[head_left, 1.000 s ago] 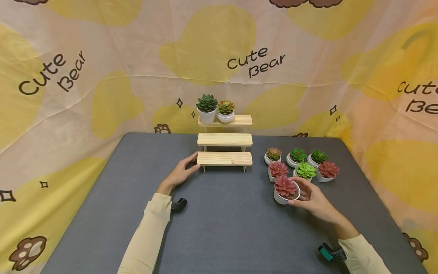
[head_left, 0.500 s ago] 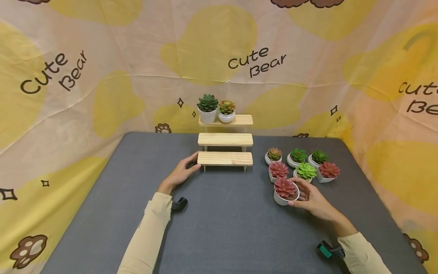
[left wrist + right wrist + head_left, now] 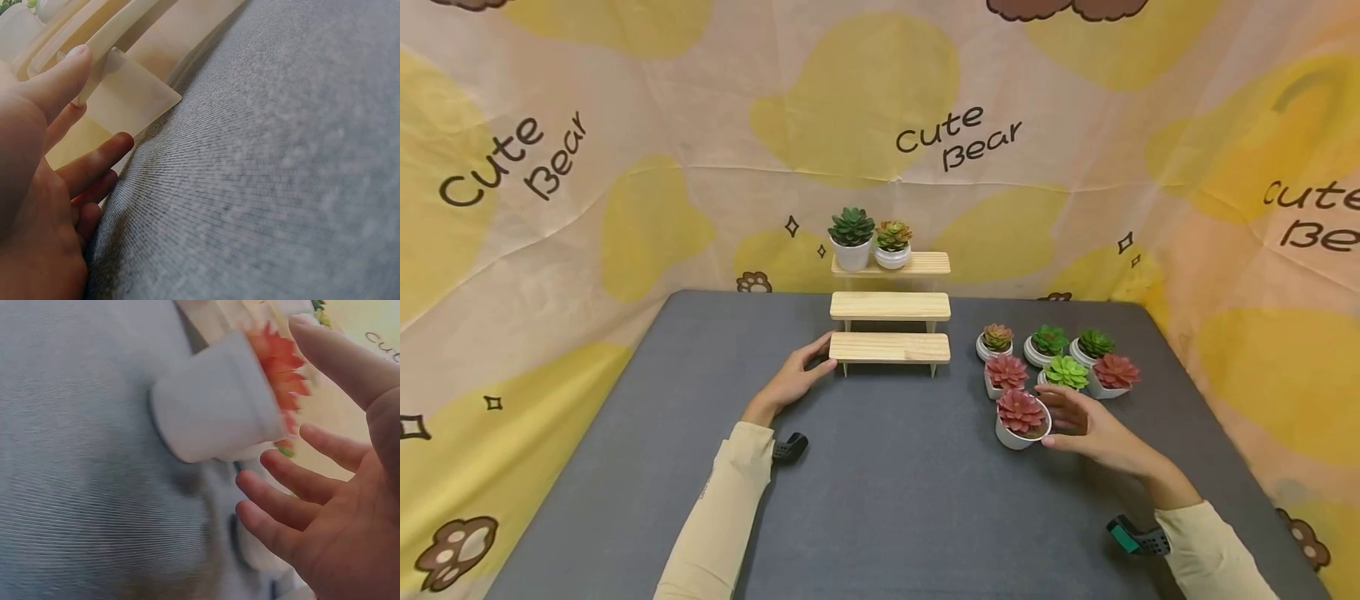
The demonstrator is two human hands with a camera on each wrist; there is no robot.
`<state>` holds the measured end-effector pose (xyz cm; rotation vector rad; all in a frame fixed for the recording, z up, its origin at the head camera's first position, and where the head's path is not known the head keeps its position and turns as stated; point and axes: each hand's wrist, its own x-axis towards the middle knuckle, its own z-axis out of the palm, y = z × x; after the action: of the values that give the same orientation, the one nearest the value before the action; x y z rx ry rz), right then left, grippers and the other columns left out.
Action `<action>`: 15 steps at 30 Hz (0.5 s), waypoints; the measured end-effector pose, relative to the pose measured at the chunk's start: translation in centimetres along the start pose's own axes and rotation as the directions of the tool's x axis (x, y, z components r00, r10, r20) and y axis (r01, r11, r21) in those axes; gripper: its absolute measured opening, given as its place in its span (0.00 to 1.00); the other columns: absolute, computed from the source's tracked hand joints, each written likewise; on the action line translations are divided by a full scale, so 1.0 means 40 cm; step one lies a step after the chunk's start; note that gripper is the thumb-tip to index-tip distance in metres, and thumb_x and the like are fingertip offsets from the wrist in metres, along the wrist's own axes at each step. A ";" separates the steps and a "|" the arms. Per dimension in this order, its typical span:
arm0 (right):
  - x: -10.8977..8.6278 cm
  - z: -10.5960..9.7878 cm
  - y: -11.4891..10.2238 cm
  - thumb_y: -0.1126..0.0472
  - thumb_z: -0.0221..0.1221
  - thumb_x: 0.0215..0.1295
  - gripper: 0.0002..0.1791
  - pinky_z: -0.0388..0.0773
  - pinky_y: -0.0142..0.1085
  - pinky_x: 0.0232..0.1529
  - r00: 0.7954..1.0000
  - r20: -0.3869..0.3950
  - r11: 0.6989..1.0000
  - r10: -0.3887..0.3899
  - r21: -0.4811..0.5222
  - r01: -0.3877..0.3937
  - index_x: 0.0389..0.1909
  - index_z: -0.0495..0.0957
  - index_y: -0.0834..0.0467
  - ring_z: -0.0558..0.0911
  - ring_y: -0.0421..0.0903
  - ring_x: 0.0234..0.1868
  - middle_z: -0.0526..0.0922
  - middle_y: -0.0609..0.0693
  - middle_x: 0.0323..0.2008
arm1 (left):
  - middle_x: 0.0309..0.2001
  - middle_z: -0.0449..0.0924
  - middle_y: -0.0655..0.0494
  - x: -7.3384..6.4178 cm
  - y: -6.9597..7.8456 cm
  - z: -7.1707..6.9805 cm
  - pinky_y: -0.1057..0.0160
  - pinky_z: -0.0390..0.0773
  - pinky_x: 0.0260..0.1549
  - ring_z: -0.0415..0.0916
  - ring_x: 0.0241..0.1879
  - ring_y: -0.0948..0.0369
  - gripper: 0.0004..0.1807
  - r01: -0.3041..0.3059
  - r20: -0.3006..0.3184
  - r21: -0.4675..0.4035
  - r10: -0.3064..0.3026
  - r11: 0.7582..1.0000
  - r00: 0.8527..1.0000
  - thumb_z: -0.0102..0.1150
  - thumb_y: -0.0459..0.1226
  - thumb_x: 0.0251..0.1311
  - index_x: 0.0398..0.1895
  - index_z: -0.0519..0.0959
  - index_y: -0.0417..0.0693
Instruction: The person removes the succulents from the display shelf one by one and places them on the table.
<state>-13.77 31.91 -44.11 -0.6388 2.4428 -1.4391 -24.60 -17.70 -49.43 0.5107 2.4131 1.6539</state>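
Observation:
My left hand (image 3: 788,383) holds the left end of the lowest tier of a three-tier wooden display stand (image 3: 890,347); its thumb is at the front edge and a finger lies behind. The left wrist view shows the thumb against the wood beside a clear support leg (image 3: 134,90). My right hand (image 3: 1097,433) is beside a red succulent (image 3: 1020,412) in a round white pot (image 3: 212,403), which stands on the table. Its fingers are spread and relaxed, apart from the pot in the right wrist view, thumb close to the rim.
A dark green succulent (image 3: 852,229) and a yellow-orange one (image 3: 893,237) stand on the top tier. Behind the right hand cluster several more potted succulents, among them a bright green one (image 3: 1066,372) and a red one (image 3: 1116,372). A printed cloth (image 3: 1000,75) hangs behind the grey table (image 3: 880,500).
My right hand has let go of the red succulent's pot and drawn slightly to the right. The left hand stays at the stand, which has not moved.

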 end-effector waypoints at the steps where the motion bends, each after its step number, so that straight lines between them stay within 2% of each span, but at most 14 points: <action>1: 0.000 -0.007 -0.007 0.69 0.64 0.66 0.38 0.75 0.22 0.56 1.000 -0.005 1.000 -0.008 -0.011 0.008 0.73 0.58 0.72 0.72 0.20 0.60 0.70 0.64 0.69 | 0.72 0.69 0.38 -0.001 0.000 0.000 0.39 0.52 0.76 0.57 0.77 0.44 0.36 0.002 -0.003 0.001 -0.002 1.000 1.000 0.55 0.39 0.74 0.80 0.55 0.44; 3: 0.000 -0.019 -0.023 0.69 0.63 0.67 0.36 0.76 0.23 0.56 1.000 -0.010 1.000 -0.028 -0.014 0.027 0.72 0.59 0.72 0.74 0.22 0.60 0.74 0.49 0.67 | 0.72 0.69 0.38 -0.003 0.003 0.000 0.39 0.53 0.76 0.57 0.77 0.44 0.36 0.003 -0.002 0.001 -0.003 1.000 1.000 0.55 0.39 0.74 0.80 0.55 0.44; 6: 0.006 -0.034 -0.050 0.71 0.61 0.68 0.33 0.77 0.24 0.56 0.998 -0.020 0.998 -0.063 -0.007 0.062 0.71 0.60 0.72 0.76 0.25 0.60 0.73 0.29 0.62 | 0.72 0.69 0.38 -0.005 0.006 0.002 0.40 0.53 0.76 0.58 0.77 0.44 0.36 0.006 -0.001 -0.001 -0.006 1.000 1.000 0.56 0.39 0.74 0.80 0.56 0.44; 9: 0.025 -0.046 -0.079 0.71 0.59 0.69 0.31 0.77 0.24 0.57 0.995 -0.025 0.995 -0.097 -0.005 0.097 0.71 0.61 0.70 0.76 0.25 0.61 0.72 0.26 0.62 | 0.72 0.69 0.38 -0.004 0.005 0.002 0.40 0.53 0.76 0.58 0.77 0.44 0.35 0.005 -0.006 -0.015 -0.005 1.000 1.000 0.56 0.38 0.73 0.80 0.56 0.44; 15: 0.087 -0.059 -0.128 0.70 0.57 0.72 0.30 0.74 0.21 0.59 0.990 -0.044 0.991 -0.131 -0.018 0.130 0.72 0.62 0.68 0.76 0.26 0.61 0.72 0.29 0.63 | 0.73 0.66 0.35 -0.004 0.004 -0.001 0.38 0.51 0.76 0.55 0.77 0.42 0.36 0.011 -0.005 -0.017 -0.011 1.000 1.000 0.54 0.36 0.75 0.80 0.53 0.41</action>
<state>-16.53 29.89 -38.41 -0.7915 2.4896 -1.5004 -24.42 -17.74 -49.29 0.4901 2.3996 1.6714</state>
